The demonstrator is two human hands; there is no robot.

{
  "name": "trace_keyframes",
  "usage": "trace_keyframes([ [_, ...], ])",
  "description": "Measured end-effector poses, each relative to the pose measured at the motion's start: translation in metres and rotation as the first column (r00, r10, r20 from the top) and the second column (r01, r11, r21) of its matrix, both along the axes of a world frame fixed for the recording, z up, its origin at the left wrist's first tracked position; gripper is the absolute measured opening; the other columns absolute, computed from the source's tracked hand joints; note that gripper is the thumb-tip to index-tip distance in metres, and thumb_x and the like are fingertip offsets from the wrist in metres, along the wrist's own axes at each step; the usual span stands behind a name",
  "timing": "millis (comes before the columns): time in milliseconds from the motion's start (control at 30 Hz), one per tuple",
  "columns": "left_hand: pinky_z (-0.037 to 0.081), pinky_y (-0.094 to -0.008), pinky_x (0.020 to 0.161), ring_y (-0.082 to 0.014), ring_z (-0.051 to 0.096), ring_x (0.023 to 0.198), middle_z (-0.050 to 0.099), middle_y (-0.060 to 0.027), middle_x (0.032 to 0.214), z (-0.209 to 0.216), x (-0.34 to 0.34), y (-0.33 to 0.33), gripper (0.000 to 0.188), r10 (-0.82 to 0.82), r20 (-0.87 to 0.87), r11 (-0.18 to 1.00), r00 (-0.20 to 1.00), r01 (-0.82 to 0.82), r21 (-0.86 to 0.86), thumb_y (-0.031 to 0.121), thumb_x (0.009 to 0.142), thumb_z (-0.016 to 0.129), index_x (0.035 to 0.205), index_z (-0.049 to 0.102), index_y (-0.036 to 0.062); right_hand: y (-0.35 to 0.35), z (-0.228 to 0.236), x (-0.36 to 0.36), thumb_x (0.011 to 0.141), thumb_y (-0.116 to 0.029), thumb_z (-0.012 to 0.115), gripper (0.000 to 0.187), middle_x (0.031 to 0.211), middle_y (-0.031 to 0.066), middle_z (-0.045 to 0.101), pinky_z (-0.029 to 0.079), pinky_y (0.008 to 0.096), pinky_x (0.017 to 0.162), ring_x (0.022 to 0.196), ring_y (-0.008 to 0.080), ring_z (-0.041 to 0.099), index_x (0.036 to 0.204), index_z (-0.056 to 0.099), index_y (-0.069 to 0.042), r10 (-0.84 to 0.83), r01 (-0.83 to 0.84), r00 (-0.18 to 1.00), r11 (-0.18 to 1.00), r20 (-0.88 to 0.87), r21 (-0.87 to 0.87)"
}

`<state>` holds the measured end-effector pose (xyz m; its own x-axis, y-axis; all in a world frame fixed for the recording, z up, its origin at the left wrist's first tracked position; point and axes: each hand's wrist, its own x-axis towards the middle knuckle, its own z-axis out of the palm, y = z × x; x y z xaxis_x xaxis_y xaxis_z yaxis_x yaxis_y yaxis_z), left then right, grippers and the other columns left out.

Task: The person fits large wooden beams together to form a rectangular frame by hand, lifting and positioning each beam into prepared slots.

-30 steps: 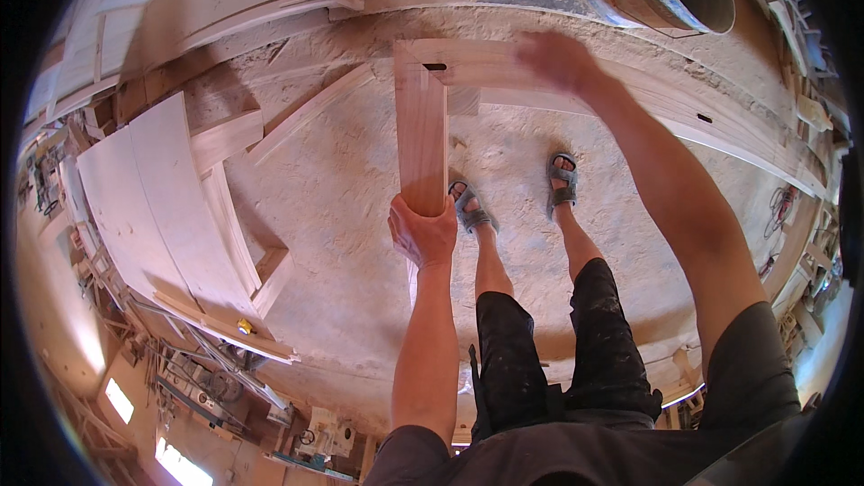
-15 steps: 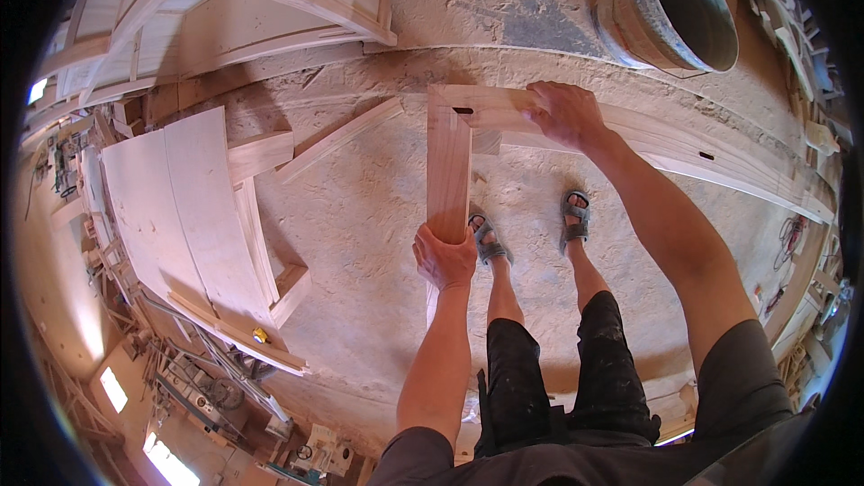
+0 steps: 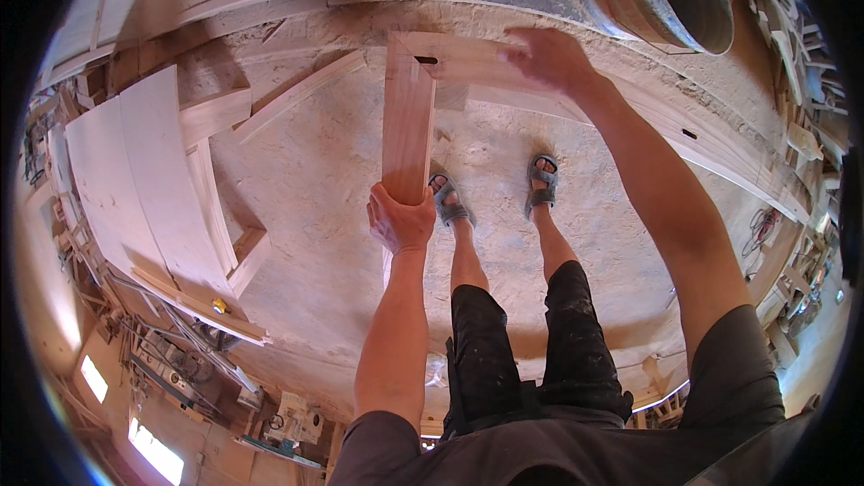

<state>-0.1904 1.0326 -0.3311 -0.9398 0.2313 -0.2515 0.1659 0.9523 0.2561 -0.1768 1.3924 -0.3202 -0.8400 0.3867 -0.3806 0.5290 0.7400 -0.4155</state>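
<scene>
A wooden frame (image 3: 408, 121) of pale boards has a mitred corner with a dark slot beside the joint. My left hand (image 3: 400, 219) is wrapped round its short board, near the lower end that shows. The long board (image 3: 621, 117) runs from the corner off to the right and has a second dark slot farther along. Over this board, right of the corner, is my right hand (image 3: 551, 58), with fingers stretched out, thumb apart and slightly blurred. Whether it touches the wood I cannot tell.
A large grey bucket (image 3: 679, 0) stands at the far right. Pale panels (image 3: 135, 162) and a loose wooden strip (image 3: 301, 94) lie to the left, with a small yellow object (image 3: 219, 305) near them. Woodworking machinery (image 3: 171, 364) is at lower left. My sandalled feet are below the frame.
My right hand has loosened from the long board, its fingers now stretched out. My left hand keeps its grip. The whole view has shifted, so the scene sits farther left and up.
</scene>
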Motion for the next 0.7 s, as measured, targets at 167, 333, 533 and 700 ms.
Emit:
trace_keyframes([
  [167,0.05,-0.0555,0.09,-0.0454,0.063,0.105,0.066,-0.023,0.107,0.001,0.001,-0.001,0.071,0.018,-0.016,1.0,1.0,-0.018,0.008,0.039,0.067,0.088,0.117,0.049,0.0059,-0.005,0.011,-0.006,0.098,-0.056,0.054,0.056,0.123,0.0198,0.072,0.052,0.0502,0.102,0.118,0.0387,0.067,0.129,0.068,-0.011,0.05,-0.023,0.963,0.994,0.266,-0.104],
  [333,0.05,-0.0555,0.09,-0.0435,0.061,0.107,0.065,-0.0202,0.109,0.004,0.002,0.003,0.068,0.04,0.025,0.999,0.999,-0.041,0.009,0.038,0.07,0.088,0.116,0.05,0.0053,0.001,-0.016,0.006,0.099,-0.056,0.053,0.054,0.116,0.0191,0.074,0.053,0.0504,0.098,0.113,0.0384,0.069,0.123,0.069,-0.01,-0.026,0.033,0.993,0.998,0.119,-0.053],
  [533,0.05,-0.0551,0.091,-0.0421,0.06,0.11,0.064,-0.0186,0.111,0.005,0.004,-0.002,0.068,0.044,0.042,0.999,0.998,-0.044,-0.007,0.039,0.07,0.087,0.117,0.051,0.0055,-0.007,0.003,0.003,0.104,-0.053,0.049,0.052,0.114,0.0185,0.075,0.053,0.0503,0.096,0.109,0.038,0.07,0.125,0.068,-0.009,0.004,0.0,0.993,0.999,0.115,-0.035],
  [700,0.049,-0.0557,0.092,-0.0448,0.063,0.107,0.066,-0.0231,0.109,0.003,0.003,0.001,0.072,0.039,0.028,0.999,0.999,-0.039,0.019,0.04,0.068,0.088,0.117,0.049,0.0058,-0.01,-0.004,0.003,0.105,-0.051,0.046,0.052,0.109,0.018,0.076,0.054,0.052,0.093,0.106,0.0383,0.071,0.121,0.068,-0.008,-0.067,0.067,0.987,0.998,0.143,0.003],
])
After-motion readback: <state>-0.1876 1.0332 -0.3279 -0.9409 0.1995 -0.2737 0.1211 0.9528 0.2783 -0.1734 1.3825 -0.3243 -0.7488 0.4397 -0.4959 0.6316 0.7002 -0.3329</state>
